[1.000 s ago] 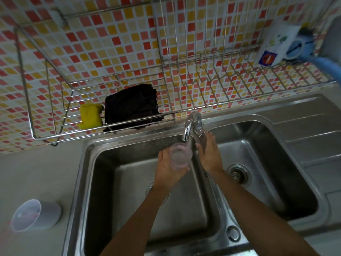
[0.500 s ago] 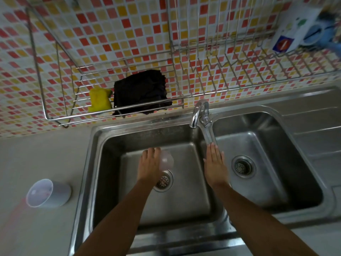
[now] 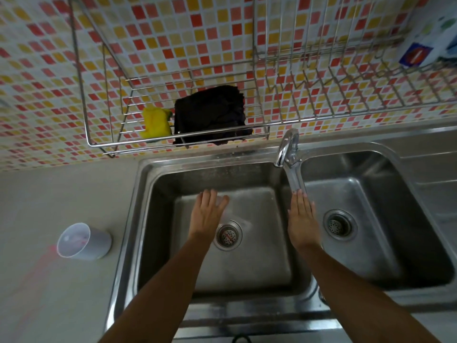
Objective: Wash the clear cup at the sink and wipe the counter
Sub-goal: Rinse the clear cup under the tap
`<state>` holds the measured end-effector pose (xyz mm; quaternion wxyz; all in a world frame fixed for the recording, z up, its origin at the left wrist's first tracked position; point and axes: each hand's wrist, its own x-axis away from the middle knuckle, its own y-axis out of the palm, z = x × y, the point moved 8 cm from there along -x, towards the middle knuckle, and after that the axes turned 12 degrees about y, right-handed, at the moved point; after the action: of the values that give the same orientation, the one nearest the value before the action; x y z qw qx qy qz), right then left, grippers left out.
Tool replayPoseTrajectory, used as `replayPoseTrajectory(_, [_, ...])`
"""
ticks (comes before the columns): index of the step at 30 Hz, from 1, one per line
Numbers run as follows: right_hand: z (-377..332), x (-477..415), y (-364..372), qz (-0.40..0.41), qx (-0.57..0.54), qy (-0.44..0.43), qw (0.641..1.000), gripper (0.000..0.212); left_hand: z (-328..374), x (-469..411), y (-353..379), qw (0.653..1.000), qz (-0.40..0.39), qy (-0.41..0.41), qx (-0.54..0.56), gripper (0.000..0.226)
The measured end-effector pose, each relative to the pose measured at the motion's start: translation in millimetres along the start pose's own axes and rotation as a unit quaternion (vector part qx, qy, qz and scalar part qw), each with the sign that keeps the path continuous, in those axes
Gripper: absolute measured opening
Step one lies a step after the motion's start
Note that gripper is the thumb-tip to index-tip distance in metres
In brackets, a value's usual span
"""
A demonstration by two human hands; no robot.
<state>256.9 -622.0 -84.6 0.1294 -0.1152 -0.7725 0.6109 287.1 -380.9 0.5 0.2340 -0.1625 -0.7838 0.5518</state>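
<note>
Pale cup [image 3: 84, 241]: on its side on the counter [image 3: 61, 194], near the sink's [image 3: 128, 219] left rim.
Sponge [image 3: 155, 122], cloth [image 3: 210, 115]: side by side in the wall rack [image 3: 173, 146].
Left hand [image 3: 205, 214]: fingers straight and spread, over the left bowl.
Clear cup [image 3: 235, 214]: a faint blur just right of those fingers; touching or not, I cannot tell.
Tap [image 3: 288, 149]: back rim, between the bowls.
Right hand [image 3: 300, 219]: flat, fingers together, tips at the tap's handle.

The clear plastic cup [image 3: 236, 214] shows only as a faint, blurred shape inside the left basin of the stainless-steel double sink [image 3: 197, 157], just behind the drain; the pale beige counter [image 3: 61, 194] left of the sink bears a faint pink streak
</note>
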Motion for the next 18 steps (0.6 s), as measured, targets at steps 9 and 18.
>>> replayPoseTrajectory(9, [1.0,-2.9,6.3,-0.027,0.000,-0.003,1.000,0.057,-15.6,13.8,-10.5,0.998,0.022,-0.015,-0.054,0.083])
replayPoseTrajectory(18, [-11.3,21.3,-1.3,-0.025,0.057,-0.041,0.997,0.055,-28.5,63.0,0.9,0.993,0.031,-0.115,0.025,0.085])
